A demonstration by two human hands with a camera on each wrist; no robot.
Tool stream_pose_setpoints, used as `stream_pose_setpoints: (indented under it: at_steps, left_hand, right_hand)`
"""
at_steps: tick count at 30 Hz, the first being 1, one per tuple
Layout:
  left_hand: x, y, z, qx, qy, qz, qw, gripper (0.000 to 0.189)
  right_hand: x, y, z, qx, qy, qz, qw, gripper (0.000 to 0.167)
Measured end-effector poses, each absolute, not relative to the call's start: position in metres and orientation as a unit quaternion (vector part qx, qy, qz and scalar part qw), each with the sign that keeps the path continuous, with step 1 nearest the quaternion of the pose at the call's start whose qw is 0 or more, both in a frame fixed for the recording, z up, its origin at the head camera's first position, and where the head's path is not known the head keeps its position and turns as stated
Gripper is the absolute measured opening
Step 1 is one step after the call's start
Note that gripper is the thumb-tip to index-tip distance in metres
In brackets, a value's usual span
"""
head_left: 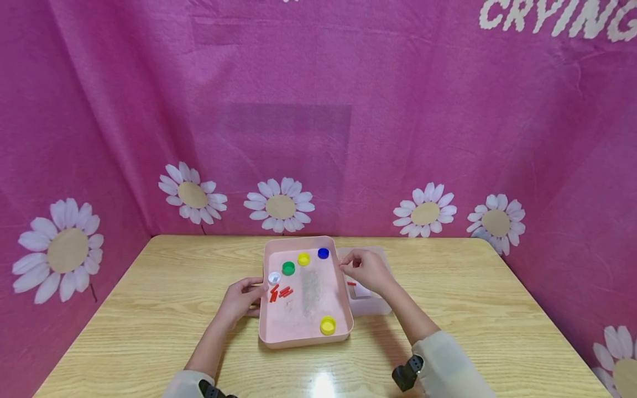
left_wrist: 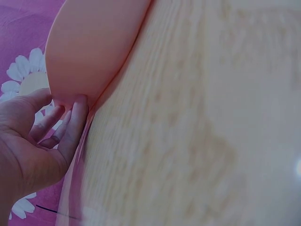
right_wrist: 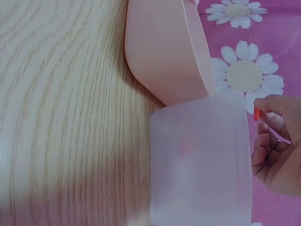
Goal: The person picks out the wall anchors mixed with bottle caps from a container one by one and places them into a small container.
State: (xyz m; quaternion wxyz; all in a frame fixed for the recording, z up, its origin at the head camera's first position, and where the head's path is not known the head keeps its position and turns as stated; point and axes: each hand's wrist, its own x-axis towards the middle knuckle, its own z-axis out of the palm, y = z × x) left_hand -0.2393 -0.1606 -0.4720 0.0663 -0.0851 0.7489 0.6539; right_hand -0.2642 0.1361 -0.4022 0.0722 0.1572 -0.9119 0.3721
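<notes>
A pink tray (head_left: 306, 337) lies on the table, with several small red sticks (head_left: 285, 292) inside near its left wall. My left hand (head_left: 242, 301) grips that left wall, thumb at the rim and fingers against the outside, as the left wrist view also shows. Between thumb and index finger my right hand (head_left: 367, 269) pinches a short red stick (right_wrist: 256, 113). It is held over the frosted white box (right_wrist: 202, 160), close to the tray's right rim. Inside this box, a red stick (head_left: 351, 284) shows beside a white piece (head_left: 361, 290).
Along the tray's back and left are a white cap (head_left: 274, 278), a green cap (head_left: 288, 268), a yellow cap (head_left: 303, 259) and a blue cap (head_left: 323, 254). Another yellow cap (head_left: 328, 325) sits at the front right corner. A magenta curtain (head_left: 298, 138) hangs behind the wooden table (head_left: 174, 309).
</notes>
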Motion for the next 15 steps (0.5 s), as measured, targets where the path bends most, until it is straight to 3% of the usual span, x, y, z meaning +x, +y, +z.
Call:
stream_pose_setpoints:
  at_steps: [15]
  left_hand:
    - [-0.238, -0.160, -0.471, -0.083, 0.743, 0.662, 0.062, 0.037]
  right_hand:
    - [-0.277, 0.150, -0.419, 0.109, -0.909, 0.397, 0.067, 0.008]
